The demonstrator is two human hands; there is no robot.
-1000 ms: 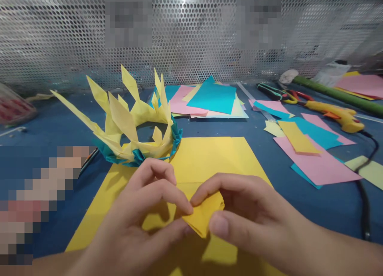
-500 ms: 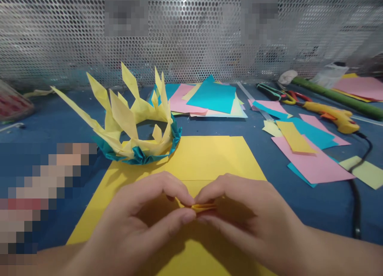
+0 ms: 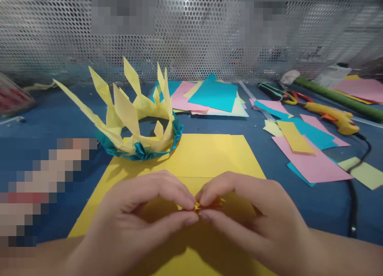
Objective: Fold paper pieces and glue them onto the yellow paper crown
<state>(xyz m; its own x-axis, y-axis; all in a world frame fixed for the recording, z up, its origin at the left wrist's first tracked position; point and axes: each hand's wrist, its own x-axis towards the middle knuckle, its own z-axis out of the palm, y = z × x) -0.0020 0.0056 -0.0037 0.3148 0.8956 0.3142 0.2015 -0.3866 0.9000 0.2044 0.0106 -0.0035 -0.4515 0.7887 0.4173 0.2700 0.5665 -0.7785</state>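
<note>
Between thumb and fingertips, my left hand (image 3: 143, 212) pinches one end of a small folded piece of yellow-orange paper (image 3: 211, 204). My right hand (image 3: 248, 212) pinches the same piece close beside, the fingertips of both hands nearly touching. Much of the folded paper is hidden by my fingers. Both hands are just above large yellow sheets (image 3: 221, 156) on the blue table. Behind my left hand a pale yellow paper crown (image 3: 128, 112) with tall points and teal folded trim stands partly on the sheets' far left corner.
Teal, pink and pale sheets (image 3: 212, 96) are piled at the back. Cut paper pieces (image 3: 311, 160) lie to the right, by a yellow glue gun (image 3: 335, 114) with a black cord. Behind it rest pliers (image 3: 272, 92) and a green rod (image 3: 341, 98). A perforated metal screen (image 3: 191, 48) closes the back.
The folded paper has been shifted slightly between my fingertips, and its pleats now show fanned at the right. The crown and sheets appear slightly moved only with the camera view.
</note>
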